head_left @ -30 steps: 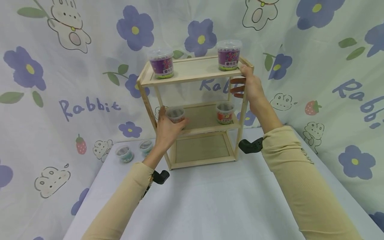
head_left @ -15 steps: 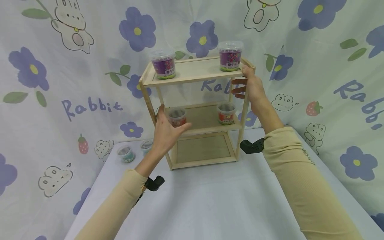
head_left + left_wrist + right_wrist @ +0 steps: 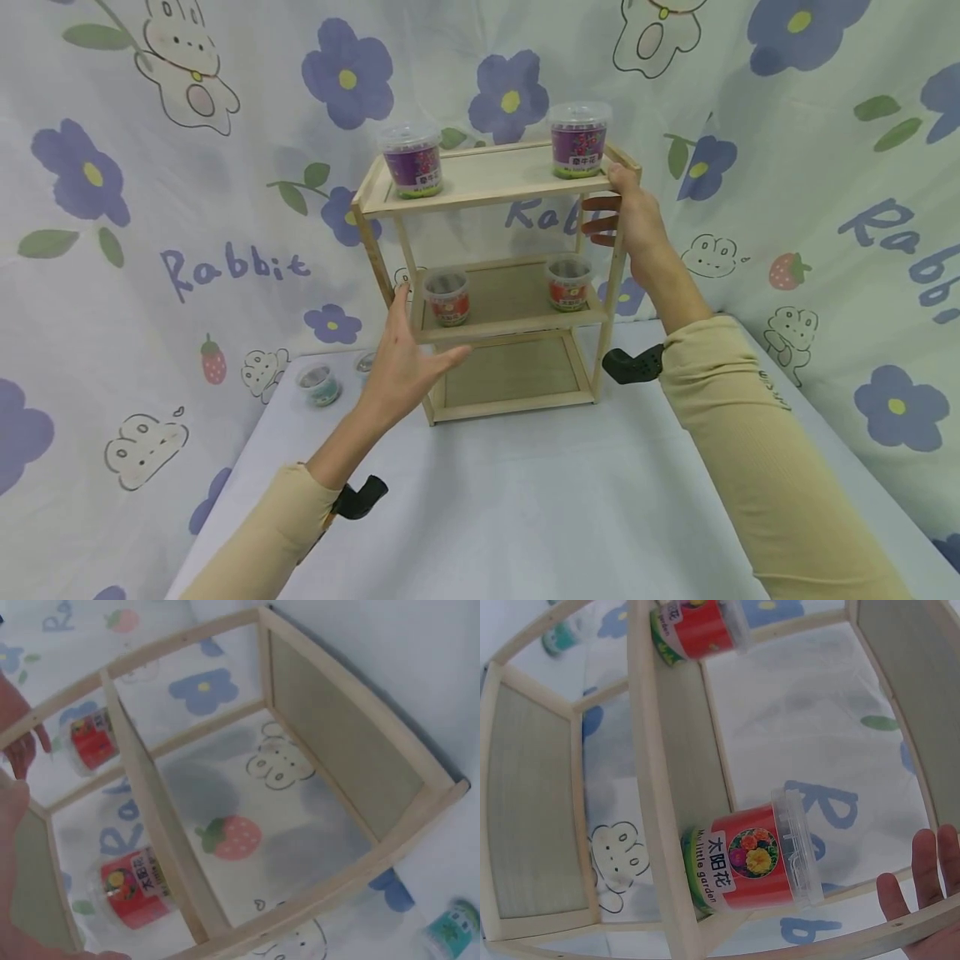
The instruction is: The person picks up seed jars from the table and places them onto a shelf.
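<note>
A three-tier wooden shelf point(image 3: 487, 197) stands on the table. My right hand point(image 3: 634, 218) grips its upper right corner, thumb on top and fingers behind the post. In front of the left post, my left hand point(image 3: 405, 367) holds nothing, its thumb and fingers spread apart. Just beyond it, a red-labelled plastic cup point(image 3: 450, 307) stands upright at the left of the middle tier. Its match, another red-labelled cup point(image 3: 750, 859), is at the right of that tier, flower pictures on its label. Two purple-labelled lidded cups, a left one point(image 3: 414, 169) and a right one point(image 3: 579, 146), stand on top.
Left of the shelf, a teal-labelled cup point(image 3: 319, 387) stands on the white tabletop point(image 3: 510, 500). A second teal cup point(image 3: 365, 363) is partly hidden behind my left hand. A curtain point(image 3: 247, 200) with flowers and rabbits hangs close behind the shelf.
My left hand has let go of the left red-labelled cup on the middle tier and drawn back down and toward me. The right hand stays on the shelf corner.
</note>
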`<state>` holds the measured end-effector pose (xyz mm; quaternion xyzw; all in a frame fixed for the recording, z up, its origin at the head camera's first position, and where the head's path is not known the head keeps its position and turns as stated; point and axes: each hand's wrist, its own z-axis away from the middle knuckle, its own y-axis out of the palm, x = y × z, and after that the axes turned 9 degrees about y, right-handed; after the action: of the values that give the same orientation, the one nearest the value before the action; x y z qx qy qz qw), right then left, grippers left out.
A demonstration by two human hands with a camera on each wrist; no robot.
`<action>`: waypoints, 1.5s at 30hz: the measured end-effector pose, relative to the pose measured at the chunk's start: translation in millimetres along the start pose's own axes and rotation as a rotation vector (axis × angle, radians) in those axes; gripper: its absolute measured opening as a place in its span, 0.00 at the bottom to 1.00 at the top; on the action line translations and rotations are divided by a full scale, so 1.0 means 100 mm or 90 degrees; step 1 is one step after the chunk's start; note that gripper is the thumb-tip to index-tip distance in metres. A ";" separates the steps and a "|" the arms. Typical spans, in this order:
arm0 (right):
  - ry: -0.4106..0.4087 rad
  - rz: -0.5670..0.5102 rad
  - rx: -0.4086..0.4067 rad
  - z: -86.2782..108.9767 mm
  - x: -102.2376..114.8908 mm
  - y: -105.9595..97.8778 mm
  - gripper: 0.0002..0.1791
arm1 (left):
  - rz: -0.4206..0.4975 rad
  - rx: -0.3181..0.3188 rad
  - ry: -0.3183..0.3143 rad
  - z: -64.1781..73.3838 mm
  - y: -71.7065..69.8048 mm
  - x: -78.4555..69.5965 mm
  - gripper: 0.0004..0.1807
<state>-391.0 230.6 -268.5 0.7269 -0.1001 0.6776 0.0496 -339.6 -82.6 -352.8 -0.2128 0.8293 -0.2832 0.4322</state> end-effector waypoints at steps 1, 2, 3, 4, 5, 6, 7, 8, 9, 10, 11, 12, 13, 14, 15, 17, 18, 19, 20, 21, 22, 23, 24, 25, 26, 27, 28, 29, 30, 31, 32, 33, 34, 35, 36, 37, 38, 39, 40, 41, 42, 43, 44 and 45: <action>0.001 -0.001 0.000 0.00 0.00 0.00 0.37 | 0.006 0.001 0.000 0.03 0.00 0.00 0.65; 0.001 -0.003 0.000 0.00 -0.01 -0.01 0.37 | 0.011 0.002 0.001 0.06 -0.01 0.01 0.65; 0.001 -0.004 0.000 0.00 -0.01 -0.01 0.37 | 0.020 0.002 0.004 0.09 -0.02 0.02 0.64; 0.001 -0.005 0.000 0.00 -0.01 -0.01 0.37 | 0.026 0.000 0.011 0.13 -0.02 0.03 0.63; 0.002 -0.007 0.001 0.00 -0.01 -0.01 0.37 | 0.031 -0.003 0.015 0.16 -0.04 0.04 0.61; 0.001 -0.007 0.001 0.00 -0.01 -0.01 0.37 | 0.035 -0.008 0.022 0.19 -0.05 0.06 0.59; 0.001 -0.009 0.001 0.00 -0.01 -0.01 0.37 | 0.040 -0.016 0.030 0.22 -0.06 0.08 0.57; 0.001 -0.010 0.002 0.00 -0.01 -0.01 0.37 | 0.048 -0.023 0.036 0.25 -0.08 0.10 0.54; 0.000 -0.010 0.002 0.00 0.00 -0.01 0.37 | 0.059 -0.034 0.044 0.28 -0.10 0.12 0.51; 0.000 -0.010 0.002 0.00 0.00 -0.01 0.36 | 0.067 -0.049 0.053 0.30 -0.12 0.15 0.47; -0.001 -0.010 0.003 0.00 0.00 -0.01 0.36 | 0.078 -0.062 0.059 0.32 -0.14 0.17 0.43; -0.002 -0.010 0.003 0.00 0.00 -0.01 0.36 | 0.088 -0.078 0.068 0.34 -0.16 0.20 0.40; -0.002 -0.010 0.004 0.00 0.00 -0.01 0.36 | 0.100 -0.094 0.076 0.35 -0.18 0.23 0.37; -0.002 -0.009 0.006 0.00 0.00 -0.02 0.36 | 0.110 -0.111 0.087 0.36 -0.19 0.26 0.35; -0.001 -0.009 0.007 0.00 0.00 -0.02 0.36 | 0.116 -0.132 0.098 0.37 -0.21 0.29 0.32; -0.001 -0.008 0.007 -0.01 0.00 -0.02 0.36 | 0.121 -0.167 0.113 0.37 -0.25 0.36 0.29; -0.001 -0.006 0.007 -0.01 0.00 -0.02 0.36 | 0.122 -0.182 0.121 0.36 -0.26 0.40 0.28; -0.001 -0.005 0.007 -0.01 0.00 -0.02 0.36 | 0.128 -0.197 0.127 0.35 -0.27 0.44 0.27; -0.001 -0.004 0.006 -0.01 0.00 -0.03 0.36 | 0.129 -0.209 0.131 0.33 -0.28 0.48 0.26; -0.001 -0.002 0.005 -0.01 0.00 -0.03 0.36 | 0.132 -0.218 0.132 0.31 -0.28 0.52 0.26; -0.001 0.000 0.004 -0.01 -0.01 -0.03 0.36 | 0.138 -0.226 0.132 0.30 -0.29 0.56 0.26; -0.001 0.000 0.004 -0.01 -0.01 -0.03 0.36 | 0.142 -0.234 0.126 0.28 -0.29 0.58 0.26; 0.000 -0.001 0.004 -0.01 -0.01 -0.03 0.36 | 0.144 -0.240 0.120 0.27 -0.30 0.57 0.26; 0.001 -0.002 0.003 -0.01 -0.01 -0.03 0.36 | 0.146 -0.245 0.110 0.26 -0.29 0.62 0.27; 0.002 -0.003 0.003 -0.01 0.00 -0.03 0.36 | 0.142 -0.250 0.099 0.24 -0.29 0.67 0.27; 0.003 -0.005 0.004 -0.01 0.00 -0.03 0.36 | 0.140 -0.254 0.087 0.23 -0.28 0.72 0.28; 0.003 -0.007 0.004 -0.01 0.00 -0.02 0.36 | 0.137 -0.258 0.071 0.22 -0.27 0.77 0.28; 0.004 -0.008 0.004 -0.02 0.00 -0.02 0.36 | 0.139 -0.263 0.058 0.21 -0.26 0.82 0.29; 0.004 -0.009 0.004 -0.02 0.00 -0.02 0.36 | 0.142 -0.270 0.049 0.19 -0.24 0.90 0.29; 0.004 -0.010 0.003 -0.02 0.01 -0.02 0.36 | 0.147 -0.277 0.038 0.16 -0.21 1.02 0.30; 0.004 -0.010 0.002 -0.03 0.01 -0.02 0.36 | 0.150 -0.286 0.029 0.14 -0.19 1.09 0.30; 0.004 -0.011 0.001 -0.03 0.01 -0.02 0.36 | 0.155 -0.296 0.017 0.12 -0.16 1.15 0.30; 0.003 -0.011 0.000 -0.03 0.01 -0.01 0.36 | 0.158 -0.306 0.007 0.10 -0.13 1.22 0.30; 0.003 -0.013 -0.001 -0.03 0.02 -0.01 0.35 | 0.159 -0.313 -0.005 0.08 -0.11 1.29 0.30; 0.003 -0.014 -0.001 -0.03 0.02 0.00 0.35 | 0.149 -0.318 -0.022 0.06 -0.08 1.36 0.30; 0.004 -0.015 -0.001 -0.03 0.02 0.00 0.35 | 0.136 -0.319 -0.039 0.04 -0.06 1.43 0.30; 0.004 -0.015 0.000 -0.03 0.02 0.01 0.35 | 0.120 -0.319 -0.058 0.03 -0.04 1.50 0.31; 0.005 -0.016 0.001 -0.03 0.02 0.01 0.35 | 0.102 -0.313 -0.079 0.01 -0.02 1.57 0.32; 0.006 -0.016 0.003 -0.03 0.02 0.01 0.36 | 0.084 -0.301 -0.101 0.00 0.00 1.63 0.34; 0.008 -0.017 0.003 -0.03 0.02 0.01 0.36 | 0.069 -0.283 -0.123 -0.01 0.02 1.70 0.36; 0.010 -0.016 0.003 -0.03 0.02 0.01 0.36 | 0.055 -0.259 -0.143 -0.03 0.04 1.77 0.39; 0.011 -0.016 0.002 -0.03 0.01 0.01 0.36 | 0.044 -0.233 -0.160 -0.03 0.06 1.83 0.43; 0.012 -0.016 0.001 -0.03 0.01 0.00 0.36 | 0.031 -0.203 -0.179 -0.04 0.07 1.89 0.46; 0.013 -0.018 -0.001 -0.03 0.01 0.00 0.36 | 0.022 -0.175 -0.192 -0.04 0.10 1.96 0.50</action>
<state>-393.6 231.4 -267.8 0.7212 -0.0899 0.6842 0.0604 -448.7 -191.3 -473.9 -0.2956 0.7896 -0.1245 0.5230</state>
